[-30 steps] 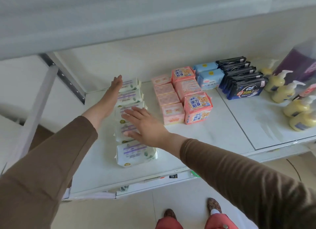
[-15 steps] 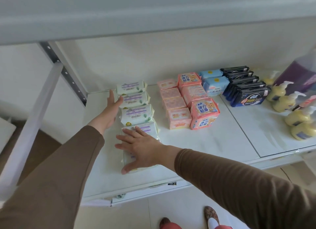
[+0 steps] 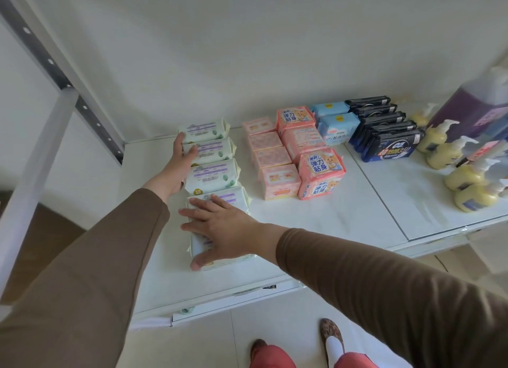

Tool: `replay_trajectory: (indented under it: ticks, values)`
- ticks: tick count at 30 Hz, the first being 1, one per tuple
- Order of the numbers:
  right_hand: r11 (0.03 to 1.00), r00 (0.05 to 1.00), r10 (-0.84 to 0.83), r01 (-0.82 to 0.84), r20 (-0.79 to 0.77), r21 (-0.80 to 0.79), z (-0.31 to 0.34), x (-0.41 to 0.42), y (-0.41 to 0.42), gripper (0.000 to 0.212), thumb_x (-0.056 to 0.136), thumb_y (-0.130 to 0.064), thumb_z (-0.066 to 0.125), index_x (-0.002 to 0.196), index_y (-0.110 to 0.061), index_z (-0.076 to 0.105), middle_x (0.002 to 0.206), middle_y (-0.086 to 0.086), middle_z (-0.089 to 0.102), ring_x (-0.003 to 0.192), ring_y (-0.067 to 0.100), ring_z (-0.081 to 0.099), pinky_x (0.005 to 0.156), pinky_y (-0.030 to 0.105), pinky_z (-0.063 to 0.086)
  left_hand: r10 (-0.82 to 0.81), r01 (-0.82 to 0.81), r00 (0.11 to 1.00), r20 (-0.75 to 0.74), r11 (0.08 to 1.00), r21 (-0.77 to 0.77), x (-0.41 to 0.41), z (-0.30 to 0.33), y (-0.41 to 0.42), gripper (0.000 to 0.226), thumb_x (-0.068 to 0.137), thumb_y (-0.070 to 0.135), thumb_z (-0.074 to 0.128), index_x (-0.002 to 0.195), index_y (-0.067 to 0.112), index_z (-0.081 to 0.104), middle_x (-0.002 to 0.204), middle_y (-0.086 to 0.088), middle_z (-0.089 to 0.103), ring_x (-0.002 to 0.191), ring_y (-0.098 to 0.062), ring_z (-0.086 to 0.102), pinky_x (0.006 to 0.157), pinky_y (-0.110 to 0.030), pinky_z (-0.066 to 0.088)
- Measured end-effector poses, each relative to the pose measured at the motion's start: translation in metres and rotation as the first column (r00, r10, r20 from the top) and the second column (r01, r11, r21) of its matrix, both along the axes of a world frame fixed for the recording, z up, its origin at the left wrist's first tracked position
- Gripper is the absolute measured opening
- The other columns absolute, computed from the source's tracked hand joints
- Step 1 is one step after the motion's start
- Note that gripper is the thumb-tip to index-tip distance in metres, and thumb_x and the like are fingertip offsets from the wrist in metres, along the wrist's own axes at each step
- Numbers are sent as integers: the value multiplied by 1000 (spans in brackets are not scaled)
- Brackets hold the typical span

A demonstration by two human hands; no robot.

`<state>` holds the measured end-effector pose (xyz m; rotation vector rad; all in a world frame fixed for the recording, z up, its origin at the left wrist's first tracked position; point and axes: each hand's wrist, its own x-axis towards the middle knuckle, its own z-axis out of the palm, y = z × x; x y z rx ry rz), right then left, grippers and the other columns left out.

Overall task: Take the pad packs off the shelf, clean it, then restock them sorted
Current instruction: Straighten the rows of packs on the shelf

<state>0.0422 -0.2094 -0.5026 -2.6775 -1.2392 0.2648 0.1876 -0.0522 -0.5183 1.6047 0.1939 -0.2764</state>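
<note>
A row of pale green pad packs (image 3: 211,175) runs front to back on the left of the white shelf (image 3: 343,219). My left hand (image 3: 176,164) lies flat against the row's left side, fingers straight, thumb on a pack near the back. My right hand (image 3: 220,224) presses flat on top of the two front packs, fingers spread. To the right stand small pink packs (image 3: 272,158), larger pink packs (image 3: 319,172), light blue packs (image 3: 339,125) and dark navy packs (image 3: 387,136) in their own rows.
Yellow pump bottles (image 3: 450,153) and a large purple bottle (image 3: 472,112) stand at the shelf's right end. A grey metal upright (image 3: 57,73) frames the left side. My feet (image 3: 332,337) are on the tiled floor below the shelf's front edge.
My left hand has drawn back from the rear pack along the row's left side. My right hand has slid forward onto the front packs. The green row looks straighter.
</note>
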Motion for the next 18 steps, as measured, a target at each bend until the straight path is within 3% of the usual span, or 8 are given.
replay_trajectory:
  ticks: [2,18]
  values:
    - [1000,1000,-4,4,-4,-3,0,1,-3,87,80,-77,54,150,-27,40,164,-6,18,152,16,0,123,45,-3,-9,9,1000,0,1000,4,0,0,-5,58,105,34,44,153,42,10,145,8,45,106,-1,59,68,-20,54]
    - [1000,1000,4,-4,-10,-11,3,13,-39,83,81,-75,56,147,-27,44,163,-7,20,152,15,0,124,44,0,-22,22,1000,12,1000,-10,10,-2,-37,56,105,34,45,150,40,13,143,3,45,120,-18,58,78,-32,56]
